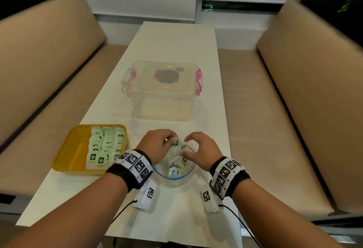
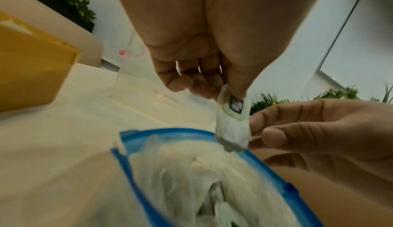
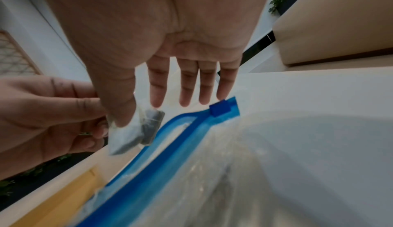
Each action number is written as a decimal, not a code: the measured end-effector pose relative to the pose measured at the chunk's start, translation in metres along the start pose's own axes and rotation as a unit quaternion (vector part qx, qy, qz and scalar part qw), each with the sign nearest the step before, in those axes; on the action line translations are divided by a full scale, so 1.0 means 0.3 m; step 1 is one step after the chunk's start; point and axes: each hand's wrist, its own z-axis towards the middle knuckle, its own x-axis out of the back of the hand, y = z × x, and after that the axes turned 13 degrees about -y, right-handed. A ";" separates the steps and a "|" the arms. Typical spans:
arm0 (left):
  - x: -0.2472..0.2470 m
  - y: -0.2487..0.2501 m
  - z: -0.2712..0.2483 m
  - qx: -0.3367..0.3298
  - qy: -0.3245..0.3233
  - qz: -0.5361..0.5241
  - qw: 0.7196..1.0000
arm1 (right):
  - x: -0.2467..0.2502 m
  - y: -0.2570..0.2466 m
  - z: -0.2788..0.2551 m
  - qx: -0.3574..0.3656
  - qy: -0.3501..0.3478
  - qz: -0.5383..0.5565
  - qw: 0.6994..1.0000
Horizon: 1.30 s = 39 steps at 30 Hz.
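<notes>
Tea bag [image 1: 177, 145] first, from the head camera: I am holding it just above the open mouth of the zip bag [image 1: 167, 177], which is standing on the white table [image 1: 176, 41] close to me with other bags inside. My left hand [image 1: 157, 143] and right hand [image 1: 200, 151] are meeting over it. To the left, a yellow tray [image 1: 64, 149] is carrying rows of matching bags [image 1: 106, 145]. Beyond it, a clear box [image 1: 163, 90] with pink latches is sitting. The tray bags are showing dark green labels with white lettering, too small for me to read.

From the left wrist, my left hand [image 2: 202, 45] is pinching the top edge at the tag [image 2: 236, 104] between thumb and curled fingers. The tea bag [image 2: 232, 123] is hanging over the blue rim of the zip bag [image 2: 170, 131]. The tag is pale green with a dark printed block, blurred beyond reading. I am judging the bag feather-light, soft and easily torn, so the stiffer tag is the place to grip, not the pouch.

From the right wrist, my right hand [image 3: 170, 45] is lying mostly straight-fingered, with thumb and forefinger against the tea bag [image 3: 136, 129]. Whether they are actually pinching it I cannot tell. The blue slider [image 3: 220, 108] is sitting at the far end of the zip bag [image 3: 149, 163].
</notes>
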 end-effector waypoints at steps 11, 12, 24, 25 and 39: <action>0.064 -0.017 -0.058 -0.051 0.038 -0.050 0.997 | -0.030 -0.099 0.054 0.030 -0.053 0.185 0.981; 0.071 -0.020 -0.064 -0.055 0.044 -0.038 0.997 | -0.034 -0.109 0.053 0.029 -0.066 0.200 0.977; 0.250 -0.091 -0.146 -0.058 0.096 -0.073 0.991 | -0.069 -0.302 0.103 0.051 -0.187 0.253 0.948; 0.274 -0.100 -0.155 -0.059 0.102 -0.068 0.991 | -0.078 -0.318 0.111 0.048 -0.193 0.244 0.949; 0.526 -0.246 -0.230 -0.076 0.059 0.013 0.995 | -0.198 -0.535 0.279 0.100 -0.047 0.169 0.979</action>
